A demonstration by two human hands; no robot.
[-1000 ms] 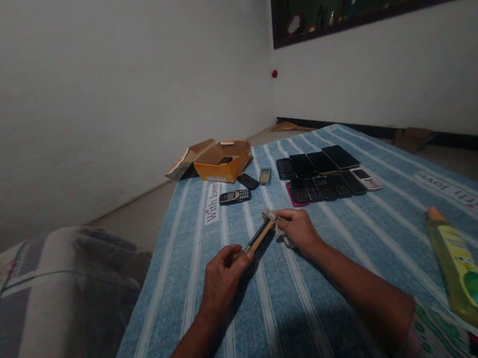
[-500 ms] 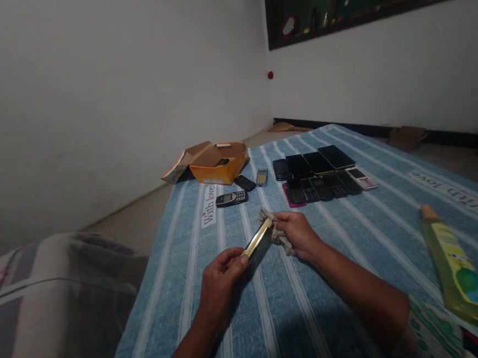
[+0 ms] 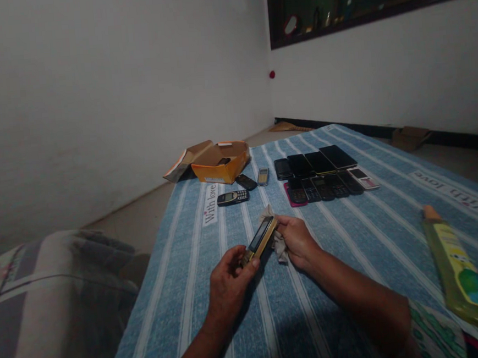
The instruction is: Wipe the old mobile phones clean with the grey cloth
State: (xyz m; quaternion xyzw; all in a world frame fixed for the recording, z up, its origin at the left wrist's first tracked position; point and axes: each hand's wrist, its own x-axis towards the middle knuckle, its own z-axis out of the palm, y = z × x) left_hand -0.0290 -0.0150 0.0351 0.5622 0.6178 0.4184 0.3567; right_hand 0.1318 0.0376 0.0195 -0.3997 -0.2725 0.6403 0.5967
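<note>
A gold-edged mobile phone [image 3: 262, 237] is tilted above the blue striped cloth [image 3: 198, 292], its dark screen facing up and to the left. My left hand [image 3: 232, 276] grips its lower end between thumb and fingers. At the upper end, my right hand [image 3: 297, 239] is closed on a crumpled pale rag [image 3: 281, 248], which touches the phone's far edge and partly shows behind it. Beyond my hands lie a dark keypad phone [image 3: 233, 197], a second dark phone [image 3: 246, 181] and a small silver phone [image 3: 263, 176].
An orange cardboard box [image 3: 217, 172] stands with its lid open and a dark item inside. Two rows of phones [image 3: 325, 175] lie at the back right. A bottle of yellow-green liquid [image 3: 457, 272] lies at the right. Folded bedding [image 3: 58, 303] is at the left.
The phone has turned from its narrow gold edge so that its screen shows. Both hands keep their hold, and my left hand has shifted slightly to the right.
</note>
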